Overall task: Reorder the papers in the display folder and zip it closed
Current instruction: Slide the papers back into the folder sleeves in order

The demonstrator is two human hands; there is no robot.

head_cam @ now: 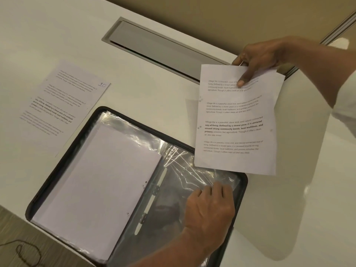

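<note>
Above the open display folder's [62, 164] right half, the right hand [260, 56] pinches a printed sheet [235, 120] by its top edge, while the left hand's [210, 207] curled fingers grip a clear sleeve [185, 166] inside.

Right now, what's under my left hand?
A clear sleeve on the folder's right half, apparently empty. Your left hand rests on it; the patch beneath the palm is covered.
</note>
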